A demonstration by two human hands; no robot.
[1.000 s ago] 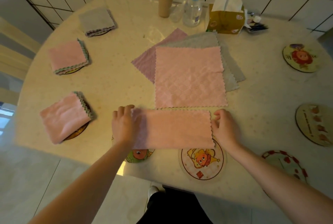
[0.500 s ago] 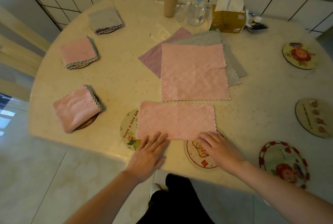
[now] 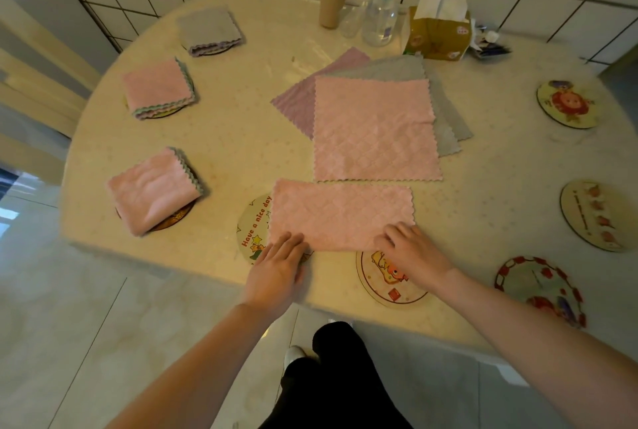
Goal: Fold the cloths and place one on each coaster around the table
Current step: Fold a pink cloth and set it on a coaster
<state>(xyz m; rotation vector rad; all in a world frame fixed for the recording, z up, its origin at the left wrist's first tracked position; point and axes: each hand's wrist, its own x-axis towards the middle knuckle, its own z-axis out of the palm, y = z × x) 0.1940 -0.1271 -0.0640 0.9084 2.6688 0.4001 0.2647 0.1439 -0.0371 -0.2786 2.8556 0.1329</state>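
**Half-folded pink cloth at near edge, both hands on it**

I see the half-folded pink cloth (image 3: 341, 214) lying flat on the tabletop (image 3: 241, 138), a long rectangle w/ its left end over the "Have a nice day" coaster (image 3: 253, 225) and its near edge touching the cartoon coaster (image 3: 386, 282). Left hand (image 3: 276, 270) rests on the near-left corner, fingers straight and flat, not gripping. Right hand (image 3: 412, 249) is on the near-right edge w/ fingers curled; I can't tell if it pinches the cloth or just presses. Just beyond lies the stack of unfolded cloths (image 3: 374, 128), pink on top, grey and purple under. Left side: three folded cloths, each on a coaster: pink (image 3: 152, 190), pink (image 3: 157, 87), grey (image 3: 209, 28). Right side: three bare coasters (image 3: 566, 104), (image 3: 593, 214), (image 3: 538, 287).
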